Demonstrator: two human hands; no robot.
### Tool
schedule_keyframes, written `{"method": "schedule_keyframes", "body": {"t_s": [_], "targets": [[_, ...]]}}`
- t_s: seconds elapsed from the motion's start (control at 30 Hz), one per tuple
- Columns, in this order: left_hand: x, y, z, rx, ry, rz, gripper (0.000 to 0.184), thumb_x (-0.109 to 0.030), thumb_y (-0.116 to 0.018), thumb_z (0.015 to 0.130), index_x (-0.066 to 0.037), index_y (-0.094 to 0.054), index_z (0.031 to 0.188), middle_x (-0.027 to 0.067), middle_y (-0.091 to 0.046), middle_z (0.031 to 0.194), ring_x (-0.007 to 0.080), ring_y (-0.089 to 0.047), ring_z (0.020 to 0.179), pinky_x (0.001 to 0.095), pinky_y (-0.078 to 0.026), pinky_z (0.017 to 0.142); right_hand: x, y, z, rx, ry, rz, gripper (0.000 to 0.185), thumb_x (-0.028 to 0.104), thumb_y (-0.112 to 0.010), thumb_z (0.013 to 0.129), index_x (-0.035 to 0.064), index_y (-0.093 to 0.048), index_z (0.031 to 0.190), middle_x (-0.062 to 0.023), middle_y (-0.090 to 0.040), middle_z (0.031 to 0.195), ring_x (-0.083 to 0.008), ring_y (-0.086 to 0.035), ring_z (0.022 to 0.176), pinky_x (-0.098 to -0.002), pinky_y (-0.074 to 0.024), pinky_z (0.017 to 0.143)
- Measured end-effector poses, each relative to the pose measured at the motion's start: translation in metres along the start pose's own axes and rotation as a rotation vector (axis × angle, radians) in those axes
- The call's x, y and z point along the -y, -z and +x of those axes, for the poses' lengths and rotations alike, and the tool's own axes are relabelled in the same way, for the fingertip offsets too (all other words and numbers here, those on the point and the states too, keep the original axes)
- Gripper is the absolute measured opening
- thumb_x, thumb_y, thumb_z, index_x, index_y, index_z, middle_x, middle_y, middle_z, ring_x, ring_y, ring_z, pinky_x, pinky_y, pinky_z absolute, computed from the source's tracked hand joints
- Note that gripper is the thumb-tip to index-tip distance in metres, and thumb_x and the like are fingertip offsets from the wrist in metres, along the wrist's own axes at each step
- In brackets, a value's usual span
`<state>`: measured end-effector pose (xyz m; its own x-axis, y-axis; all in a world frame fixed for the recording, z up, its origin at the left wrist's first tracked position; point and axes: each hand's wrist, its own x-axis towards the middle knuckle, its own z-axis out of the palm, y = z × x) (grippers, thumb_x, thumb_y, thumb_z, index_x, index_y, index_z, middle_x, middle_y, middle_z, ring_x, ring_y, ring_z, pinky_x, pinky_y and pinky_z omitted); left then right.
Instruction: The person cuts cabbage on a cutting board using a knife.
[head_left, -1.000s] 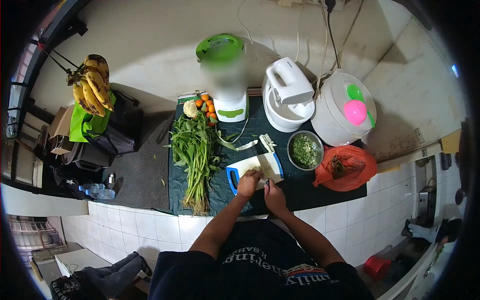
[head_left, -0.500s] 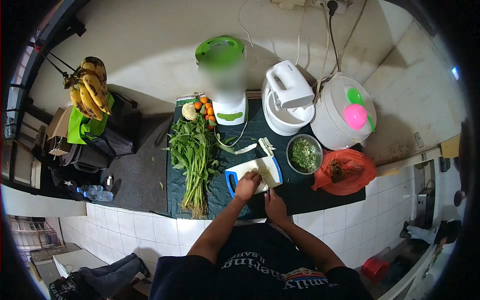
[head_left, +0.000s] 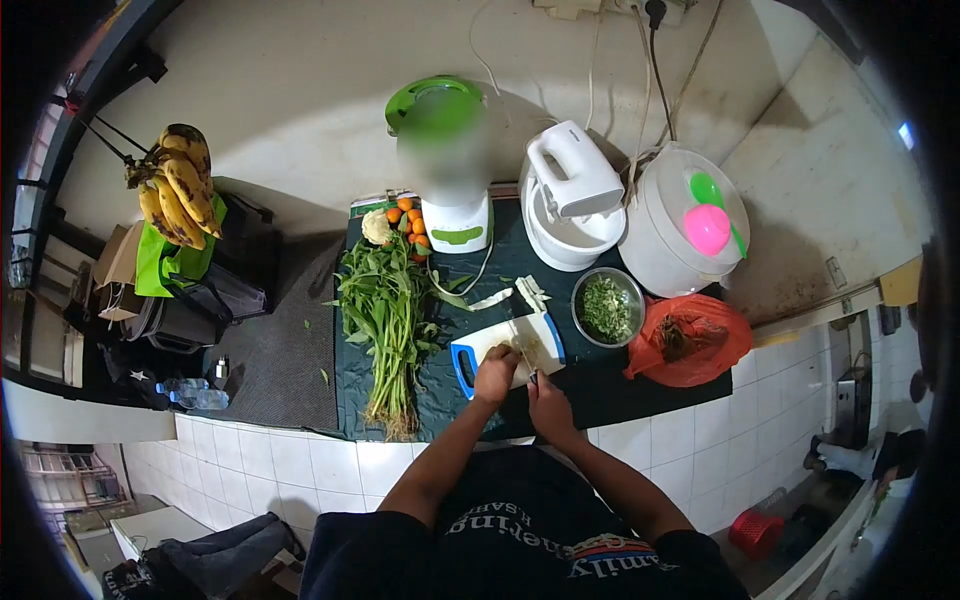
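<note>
My right hand (head_left: 549, 404) is closed around the handle of a knife (head_left: 525, 353), whose blade lies over a white cutting board (head_left: 487, 341) with blue ends. Curled down on the board just left of the blade is my left hand (head_left: 496, 374); whatever its fingers press on is hidden beneath them. Some small pale-green bits lie on the board right of the knife. Beyond the board's far edge are white wrapper-like strips (head_left: 532, 293). A metal bowl (head_left: 637, 318) of chopped greens (head_left: 605, 309) stands to the right.
Leafy greens with roots (head_left: 388, 310) lie at left, below a cauliflower piece (head_left: 376, 227) and orange fruits (head_left: 417, 240). A green-and-white blender (head_left: 457, 222), a stand mixer (head_left: 575, 185), a white lidded container (head_left: 665, 215) and a red plastic bag (head_left: 700, 355) surround the board.
The view has shifted slightly. Both hands stay at the board, the knife still in my right hand; its blade has changed only slightly in position.
</note>
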<state>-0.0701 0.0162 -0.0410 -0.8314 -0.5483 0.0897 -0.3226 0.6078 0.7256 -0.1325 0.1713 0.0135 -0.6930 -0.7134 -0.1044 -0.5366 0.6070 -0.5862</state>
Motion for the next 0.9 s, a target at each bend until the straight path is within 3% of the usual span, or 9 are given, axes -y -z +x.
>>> {"method": "schedule_keyframes", "body": {"t_s": [0.07,0.2,0.5,0.9], "targets": [[-0.005,0.002,0.0,0.003,0.0,-0.01,0.018,-0.01,-0.061,0.088,-0.006,-0.074,0.101,0.0132,-0.068,0.106,0.0355,-0.065,0.103,0.0447,-0.055,0.087,0.006,0.009,-0.006,0.134,-0.067,-0.023,0.044,0.031,-0.047,0.106,-0.0004,-0.051,0.137,-0.0266,-0.069,0.108,-0.0464,-0.069,0.095,-0.0558,-0.0546,0.081],[-0.005,0.0,0.0,-0.04,-0.006,0.015,0.018,-0.011,-0.062,0.087,-0.007,-0.074,0.1,0.0128,-0.068,0.104,0.035,-0.065,0.101,0.0448,-0.056,0.085,0.003,0.004,-0.01,0.135,-0.096,-0.006,0.045,0.031,-0.047,0.106,-0.0007,-0.049,0.139,-0.0261,-0.069,0.107,-0.0456,-0.069,0.094,-0.0559,-0.0547,0.081],[-0.003,0.001,0.001,-0.048,-0.03,0.01,0.016,-0.011,-0.064,0.086,-0.007,-0.074,0.098,0.012,-0.067,0.102,0.0341,-0.065,0.1,0.0439,-0.056,0.085,0.0,-0.011,0.016,-0.028,0.065,-0.029,0.043,0.028,-0.05,0.105,-0.0018,-0.053,0.135,-0.0246,-0.07,0.1,-0.0437,-0.069,0.09,-0.052,-0.0567,0.077],[-0.01,0.004,0.001,-0.065,-0.001,0.056,0.014,-0.014,-0.066,0.089,-0.007,-0.073,0.098,0.0101,-0.067,0.102,0.0336,-0.065,0.098,0.0439,-0.056,0.082,0.003,0.006,-0.007,0.109,-0.049,-0.02,0.045,0.03,-0.049,0.106,-0.0041,-0.053,0.136,-0.0263,-0.07,0.106,-0.0445,-0.069,0.095,-0.0534,-0.0557,0.08]]}}
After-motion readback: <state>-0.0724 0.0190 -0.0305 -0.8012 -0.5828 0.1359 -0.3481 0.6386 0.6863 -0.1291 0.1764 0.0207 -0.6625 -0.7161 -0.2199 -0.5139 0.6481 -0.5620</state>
